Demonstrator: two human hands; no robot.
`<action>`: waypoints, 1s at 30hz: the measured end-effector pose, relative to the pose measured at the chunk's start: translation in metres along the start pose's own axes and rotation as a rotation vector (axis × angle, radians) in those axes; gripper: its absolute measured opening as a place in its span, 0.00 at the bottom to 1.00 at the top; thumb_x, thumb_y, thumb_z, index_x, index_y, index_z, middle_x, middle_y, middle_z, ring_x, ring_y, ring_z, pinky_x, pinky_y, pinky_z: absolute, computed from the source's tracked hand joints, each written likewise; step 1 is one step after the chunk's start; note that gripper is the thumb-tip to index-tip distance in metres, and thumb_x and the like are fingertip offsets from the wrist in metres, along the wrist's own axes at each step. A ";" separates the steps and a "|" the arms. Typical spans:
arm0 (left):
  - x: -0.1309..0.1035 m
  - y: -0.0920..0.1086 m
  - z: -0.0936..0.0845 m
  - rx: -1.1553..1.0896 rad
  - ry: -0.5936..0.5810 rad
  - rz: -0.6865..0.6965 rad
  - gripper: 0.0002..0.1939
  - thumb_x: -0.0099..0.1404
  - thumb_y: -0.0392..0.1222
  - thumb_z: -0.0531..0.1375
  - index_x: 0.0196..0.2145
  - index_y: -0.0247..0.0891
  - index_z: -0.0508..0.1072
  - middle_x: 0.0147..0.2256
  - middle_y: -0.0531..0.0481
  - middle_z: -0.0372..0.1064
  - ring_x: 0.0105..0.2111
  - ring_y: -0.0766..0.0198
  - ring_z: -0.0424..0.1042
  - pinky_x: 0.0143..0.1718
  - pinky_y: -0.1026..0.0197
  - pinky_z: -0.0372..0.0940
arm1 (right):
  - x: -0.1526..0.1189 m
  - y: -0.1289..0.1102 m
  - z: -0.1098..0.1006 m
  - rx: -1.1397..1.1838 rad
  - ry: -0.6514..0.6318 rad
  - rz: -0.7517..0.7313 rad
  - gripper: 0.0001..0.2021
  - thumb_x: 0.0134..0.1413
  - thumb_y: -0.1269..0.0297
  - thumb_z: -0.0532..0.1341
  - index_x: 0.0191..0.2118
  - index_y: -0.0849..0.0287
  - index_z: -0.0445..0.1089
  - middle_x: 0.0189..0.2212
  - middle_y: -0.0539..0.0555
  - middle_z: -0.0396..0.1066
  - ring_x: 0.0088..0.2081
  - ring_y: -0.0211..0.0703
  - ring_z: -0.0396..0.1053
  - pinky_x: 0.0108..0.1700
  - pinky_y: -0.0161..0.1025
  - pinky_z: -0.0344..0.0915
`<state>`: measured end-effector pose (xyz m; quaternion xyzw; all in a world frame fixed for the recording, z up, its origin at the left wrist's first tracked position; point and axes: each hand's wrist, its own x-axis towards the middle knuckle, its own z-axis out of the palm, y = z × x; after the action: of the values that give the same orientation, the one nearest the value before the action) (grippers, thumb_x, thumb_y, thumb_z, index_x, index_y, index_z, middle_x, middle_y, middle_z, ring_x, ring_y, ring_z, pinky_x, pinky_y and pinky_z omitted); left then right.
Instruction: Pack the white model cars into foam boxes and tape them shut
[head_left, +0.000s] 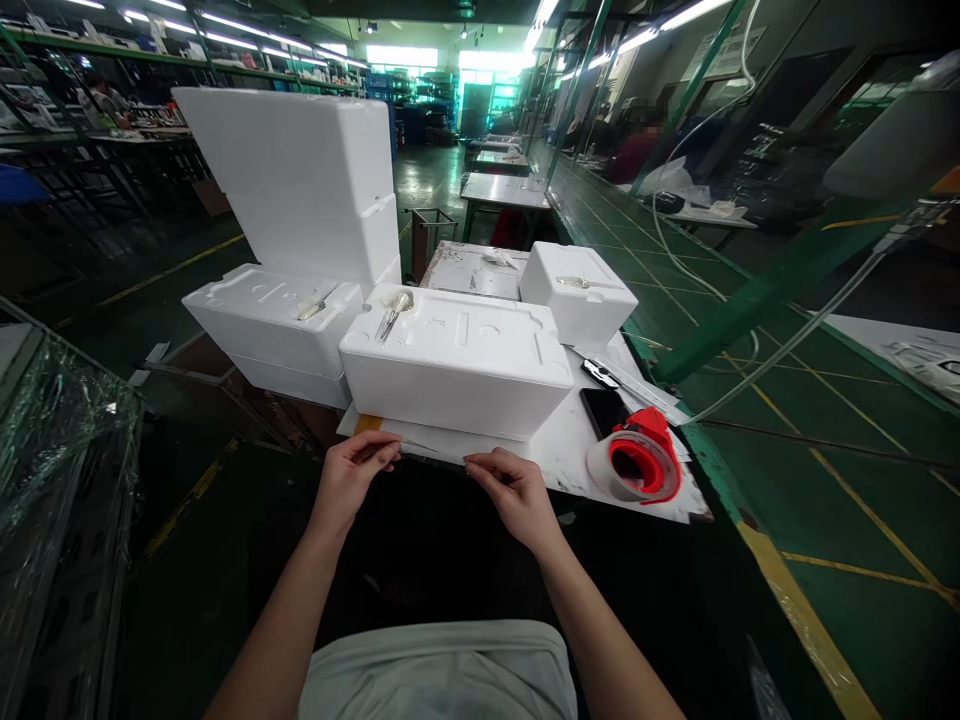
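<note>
My left hand (358, 468) is closed in a pinch on a thin clear strip (421, 446), which extends toward my right hand (511, 484). The right fingertips are pressed together too; whether the strip reaches them is too faint to make out. Both hands hover at the near edge of the table, just in front of a closed white foam box (457, 390). On that box's lid lies a small clear item with a rounded end and shiny prongs (394, 312). A patch of brown tape (367, 424) shows under the box's left corner.
Right of the box lie a red tape dispenser with clear tape (630, 468), a dark phone (602, 410) and a black-and-white cutter-like tool (600, 374). More foam boxes stand left (277, 330), stacked behind (300, 180) and at back right (576, 290). A green post (739, 285) rises at right.
</note>
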<state>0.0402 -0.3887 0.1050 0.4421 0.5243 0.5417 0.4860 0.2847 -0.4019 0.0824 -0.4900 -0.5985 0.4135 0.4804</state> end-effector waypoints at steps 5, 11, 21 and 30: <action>0.004 -0.002 0.004 0.008 0.016 0.030 0.15 0.53 0.51 0.74 0.34 0.39 0.85 0.32 0.47 0.79 0.32 0.61 0.76 0.32 0.62 0.73 | 0.003 0.000 0.002 0.012 0.046 0.037 0.11 0.58 0.54 0.68 0.37 0.54 0.84 0.29 0.53 0.75 0.29 0.42 0.66 0.33 0.41 0.61; 0.006 -0.009 0.006 0.016 0.007 0.048 0.15 0.54 0.52 0.73 0.35 0.40 0.85 0.32 0.47 0.78 0.31 0.62 0.76 0.30 0.63 0.73 | 0.007 0.000 0.000 0.007 0.021 0.050 0.12 0.57 0.53 0.67 0.37 0.55 0.84 0.29 0.53 0.75 0.30 0.44 0.67 0.34 0.41 0.61; 0.018 -0.015 0.004 0.080 -0.051 0.128 0.12 0.51 0.48 0.74 0.33 0.40 0.85 0.31 0.47 0.78 0.29 0.61 0.75 0.31 0.60 0.72 | 0.022 0.006 -0.002 0.009 0.110 0.034 0.11 0.53 0.52 0.69 0.36 0.52 0.84 0.39 0.55 0.75 0.31 0.42 0.65 0.34 0.41 0.62; 0.034 -0.031 0.005 0.126 0.072 0.235 0.18 0.53 0.48 0.73 0.42 0.41 0.83 0.34 0.48 0.80 0.33 0.60 0.75 0.35 0.58 0.69 | 0.019 0.012 0.007 0.056 0.128 0.040 0.10 0.53 0.54 0.69 0.36 0.51 0.85 0.31 0.54 0.74 0.35 0.47 0.71 0.38 0.43 0.64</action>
<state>0.0427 -0.3548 0.0739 0.5102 0.5191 0.5764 0.3715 0.2792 -0.3815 0.0732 -0.5136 -0.5448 0.4074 0.5230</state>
